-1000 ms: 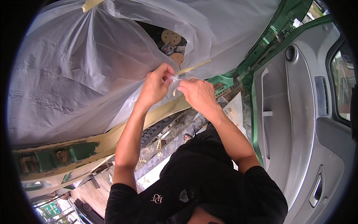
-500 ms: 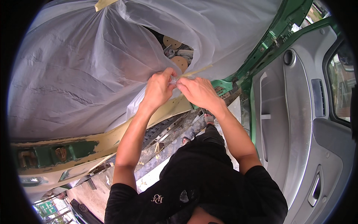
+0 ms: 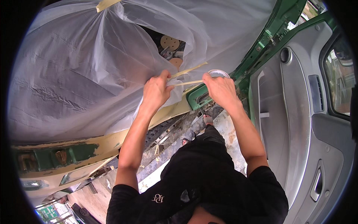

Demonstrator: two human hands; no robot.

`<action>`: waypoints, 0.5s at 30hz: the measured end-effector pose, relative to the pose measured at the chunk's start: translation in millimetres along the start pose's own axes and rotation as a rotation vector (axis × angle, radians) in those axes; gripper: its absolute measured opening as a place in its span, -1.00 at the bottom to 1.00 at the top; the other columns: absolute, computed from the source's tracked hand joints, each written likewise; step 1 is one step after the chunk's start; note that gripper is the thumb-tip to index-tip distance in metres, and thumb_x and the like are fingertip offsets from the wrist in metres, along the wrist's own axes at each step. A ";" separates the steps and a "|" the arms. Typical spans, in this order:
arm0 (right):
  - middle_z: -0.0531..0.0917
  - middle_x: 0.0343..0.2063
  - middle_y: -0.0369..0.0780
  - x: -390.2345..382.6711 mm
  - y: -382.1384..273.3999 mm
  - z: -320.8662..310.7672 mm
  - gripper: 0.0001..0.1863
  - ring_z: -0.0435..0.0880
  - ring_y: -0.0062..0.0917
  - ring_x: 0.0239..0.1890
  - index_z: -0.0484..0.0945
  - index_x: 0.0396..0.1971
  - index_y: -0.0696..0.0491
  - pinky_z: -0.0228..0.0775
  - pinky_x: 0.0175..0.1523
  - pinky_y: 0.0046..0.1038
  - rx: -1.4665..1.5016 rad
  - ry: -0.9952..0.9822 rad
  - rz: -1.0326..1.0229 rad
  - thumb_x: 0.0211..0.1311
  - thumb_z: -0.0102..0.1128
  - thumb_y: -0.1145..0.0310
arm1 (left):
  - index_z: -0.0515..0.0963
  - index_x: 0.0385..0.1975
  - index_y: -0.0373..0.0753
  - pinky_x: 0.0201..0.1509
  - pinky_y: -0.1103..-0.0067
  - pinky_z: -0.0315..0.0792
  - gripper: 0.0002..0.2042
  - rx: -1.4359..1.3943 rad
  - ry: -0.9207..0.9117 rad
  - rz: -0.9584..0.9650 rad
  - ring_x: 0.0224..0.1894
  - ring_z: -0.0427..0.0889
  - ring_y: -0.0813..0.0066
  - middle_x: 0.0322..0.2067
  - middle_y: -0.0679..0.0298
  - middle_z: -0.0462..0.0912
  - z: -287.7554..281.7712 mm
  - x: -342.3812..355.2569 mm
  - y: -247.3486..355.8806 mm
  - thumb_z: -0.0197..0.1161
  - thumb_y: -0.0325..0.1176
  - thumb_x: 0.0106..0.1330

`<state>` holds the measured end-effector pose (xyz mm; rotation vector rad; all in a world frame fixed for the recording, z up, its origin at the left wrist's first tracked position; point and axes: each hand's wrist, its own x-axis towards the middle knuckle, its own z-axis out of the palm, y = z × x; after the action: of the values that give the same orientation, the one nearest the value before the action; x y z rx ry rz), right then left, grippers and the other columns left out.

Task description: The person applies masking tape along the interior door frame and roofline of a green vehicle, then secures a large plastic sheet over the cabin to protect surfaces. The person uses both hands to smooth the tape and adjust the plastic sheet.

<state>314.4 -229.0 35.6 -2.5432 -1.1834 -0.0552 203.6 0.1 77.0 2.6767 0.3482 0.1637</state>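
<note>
A strip of pale yellow masking tape (image 3: 188,82) stretches taut between my two hands. My right hand (image 3: 222,90) is closed on the tape roll (image 3: 220,72), whose round rim shows beyond my fingers. My left hand (image 3: 156,91) is closed in a pinch on the strip's other end, against the gathered edge of the clear plastic sheet (image 3: 74,74). Just past my left fingertips, another piece of tape (image 3: 190,70) sticks out over the plastic. Through a gap in the sheet, tan sanding discs (image 3: 170,43) and metal parts show.
Plastic drapes over the vehicle body, taped at the top (image 3: 106,4). Below it runs a sill (image 3: 164,112) with beige filler and green paint. To the right, a grey-trimmed door (image 3: 276,123) stands open beside the green frame (image 3: 257,48). My feet (image 3: 208,120) are on the floor below.
My right hand has moved right, away from my left hand. A length of tape now spans between them, and the roll has come into sight. My left hand has shifted slightly left.
</note>
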 end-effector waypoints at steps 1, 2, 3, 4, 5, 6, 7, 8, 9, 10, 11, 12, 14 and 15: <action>0.65 -0.59 -0.11 -0.1 -0.2 -1.0 -0.88 0.65 -0.05 -0.53 0.50 -0.19 -0.01 0.41 -0.43 -0.06 0.011 0.056 -0.008 0.45 0.11 0.27 | 0.56 -0.14 -0.24 -0.13 0.26 0.55 -0.64 0.033 -0.007 -0.014 -0.21 0.72 -0.01 -0.34 0.03 0.72 -2.8 -1.2 0.9 0.52 -0.48 0.05; 0.66 -0.58 -0.13 -0.1 -0.5 -2.8 -0.88 0.65 -0.06 -0.54 0.50 -0.20 -0.01 0.41 -0.45 -0.07 0.021 0.113 -0.016 0.45 0.13 0.27 | 0.56 -0.10 -0.25 -0.12 0.26 0.56 -0.59 0.065 0.015 0.036 -0.19 0.71 0.00 -0.31 0.02 0.73 -4.2 -4.1 0.1 0.54 -0.44 0.04; 0.66 -0.57 -0.14 -0.1 -0.7 -4.7 -0.88 0.64 -0.06 -0.56 0.50 -0.22 -0.01 0.40 -0.48 -0.07 0.032 0.170 -0.023 0.44 0.14 0.28 | 0.56 -0.05 -0.26 -0.10 0.27 0.56 -0.55 0.098 0.036 0.088 -0.17 0.71 0.00 -0.28 0.01 0.73 -5.5 -7.7 -1.3 0.56 -0.41 0.04; 0.67 -0.57 -0.15 0.2 -1.2 -6.5 -0.88 0.65 -0.07 -0.55 0.50 -0.22 -0.01 0.41 -0.48 -0.09 0.040 0.194 -0.022 0.43 0.15 0.28 | 0.56 0.00 -0.26 -0.09 0.28 0.57 -0.50 0.125 0.057 0.144 -0.15 0.71 0.00 -0.26 0.01 0.74 -6.3 -8.2 0.7 0.58 -0.38 0.03; 0.67 -0.56 -0.15 2.5 -3.1 -7.7 -0.88 0.66 -0.08 -0.55 0.50 -0.23 -0.01 0.42 -0.48 -0.10 0.047 0.218 -0.021 0.43 0.17 0.28 | 0.55 0.04 -0.29 -0.08 0.29 0.57 -0.46 0.089 0.136 0.180 -0.14 0.71 0.02 -0.23 0.01 0.74 -7.6 -5.4 5.5 0.59 -0.33 0.04; 0.68 -0.55 -0.16 4.3 -4.6 -9.4 -0.88 0.66 -0.09 -0.55 0.50 -0.23 -0.01 0.43 -0.48 -0.11 0.054 0.242 -0.020 0.42 0.18 0.29 | 0.54 0.08 -0.32 -0.07 0.30 0.57 -0.41 0.051 0.214 0.216 -0.12 0.71 0.04 -0.21 0.01 0.74 -10.1 -0.6 13.5 0.60 -0.29 0.04; 0.68 -0.55 -0.16 5.6 -3.5 -12.9 -0.88 0.66 -0.10 -0.55 0.51 -0.23 -0.01 0.43 -0.48 -0.12 0.054 0.262 -0.009 0.41 0.19 0.28 | 0.52 0.12 -0.35 -0.06 0.32 0.57 -0.36 0.009 0.292 0.255 -0.11 0.72 0.06 -0.19 0.01 0.75 -10.7 8.0 24.0 0.61 -0.24 0.04; 0.68 -0.54 -0.17 8.8 -8.8 -17.7 -0.88 0.67 -0.10 -0.54 0.51 -0.23 -0.01 0.43 -0.48 -0.13 0.060 0.276 -0.014 0.41 0.20 0.28 | 0.54 0.10 -0.35 -0.06 0.29 0.57 -0.38 -0.094 0.387 0.247 -0.11 0.72 0.05 -0.18 -0.02 0.74 -13.5 14.5 33.6 0.61 -0.23 0.05; 0.68 -0.54 -0.17 11.5 -12.6 -20.6 -0.88 0.67 -0.11 -0.54 0.51 -0.23 -0.01 0.43 -0.48 -0.14 0.066 0.290 -0.019 0.41 0.20 0.28 | 0.55 0.08 -0.36 -0.05 0.27 0.56 -0.40 -0.198 0.481 0.239 -0.12 0.72 0.05 -0.18 -0.05 0.74 -14.3 25.8 45.8 0.60 -0.22 0.06; 0.68 -0.54 -0.17 13.8 -14.8 -22.6 -0.87 0.67 -0.11 -0.54 0.51 -0.22 -0.01 0.43 -0.49 -0.14 0.071 0.306 -0.025 0.41 0.21 0.27 | 0.57 0.07 -0.36 -0.05 0.24 0.56 -0.42 -0.296 0.574 0.232 -0.13 0.72 0.05 -0.17 -0.07 0.73 -14.1 37.5 55.3 0.60 -0.21 0.07; 0.68 -0.54 -0.18 16.7 -17.5 -23.6 -0.86 0.67 -0.11 -0.54 0.52 -0.22 0.00 0.43 -0.49 -0.13 0.079 0.321 -0.035 0.40 0.22 0.27 | 0.59 0.02 -0.38 -0.08 0.26 0.56 -0.47 -0.384 0.513 0.181 -0.17 0.73 0.08 -0.21 -0.07 0.74 -12.4 51.1 58.6 0.57 -0.22 0.11; 0.68 -0.55 -0.18 17.5 -18.0 -24.3 -0.85 0.67 -0.11 -0.54 0.52 -0.22 0.00 0.43 -0.49 -0.13 0.080 0.334 -0.038 0.40 0.22 0.26 | 0.61 -0.04 -0.39 -0.12 0.28 0.56 -0.53 -0.480 0.446 0.133 -0.22 0.74 0.11 -0.24 -0.08 0.74 -7.4 67.4 61.1 0.55 -0.22 0.14; 0.68 -0.56 -0.18 20.5 -20.4 -28.1 -0.84 0.67 -0.12 -0.55 0.52 -0.23 0.00 0.43 -0.49 -0.14 0.085 0.358 -0.034 0.40 0.23 0.24 | 0.64 -0.12 -0.40 -0.19 0.34 0.53 -0.62 -0.557 0.358 0.033 -0.32 0.70 0.20 -0.32 0.00 0.74 -5.7 73.8 59.3 0.50 -0.23 0.21; 0.68 -0.56 -0.19 22.0 -21.7 -29.7 -0.83 0.67 -0.12 -0.55 0.53 -0.23 0.00 0.44 -0.49 -0.14 0.088 0.371 -0.031 0.40 0.24 0.23 | 0.66 -0.16 -0.38 -0.22 0.39 0.50 -0.66 -0.545 0.336 -0.022 -0.38 0.66 0.26 -0.37 0.07 0.74 -4.6 71.4 53.8 0.47 -0.23 0.25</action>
<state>315.6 -209.2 73.6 -2.3070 -1.0516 -0.4509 283.2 -25.9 108.7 2.1017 0.3714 0.6123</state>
